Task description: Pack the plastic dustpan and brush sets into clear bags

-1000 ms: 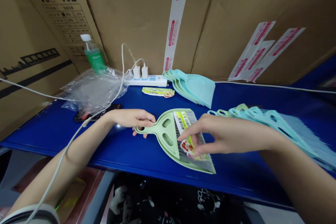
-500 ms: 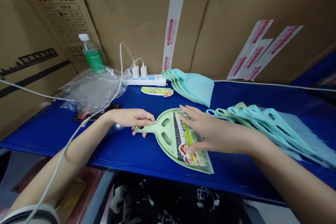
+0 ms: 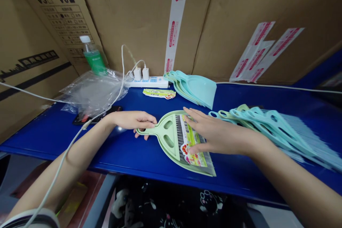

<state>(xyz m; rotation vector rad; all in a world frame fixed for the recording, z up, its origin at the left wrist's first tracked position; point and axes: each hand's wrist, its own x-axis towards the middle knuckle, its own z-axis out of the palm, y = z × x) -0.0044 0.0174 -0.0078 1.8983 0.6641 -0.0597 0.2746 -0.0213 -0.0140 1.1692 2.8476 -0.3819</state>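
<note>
A green dustpan [image 3: 171,161] lies over the blue tabletop in front of me, with a matching green hand brush [image 3: 171,142] nested in it. Across the brush's grey bristles sits a printed label card [image 3: 192,142] in yellow, green and white. My left hand [image 3: 137,121] grips the handle end of the set, thumb on top and fingertips showing below. Flat over the card rests my right hand [image 3: 211,131], its fingers stretched out and apart, covering the card's right part.
Behind lie stacked dustpans [image 3: 201,89] and spare label cards [image 3: 159,93]. Several brushes [image 3: 267,124] overlap at the right. A power strip [image 3: 149,82], clear plastic bags [image 3: 96,89], a phone [image 3: 97,115] and a green bottle [image 3: 93,58] occupy the back left. A white cable [image 3: 68,149] crosses my left arm.
Almost nothing differs. The view has shifted very slightly, while both hands keep their places on the dustpan set.
</note>
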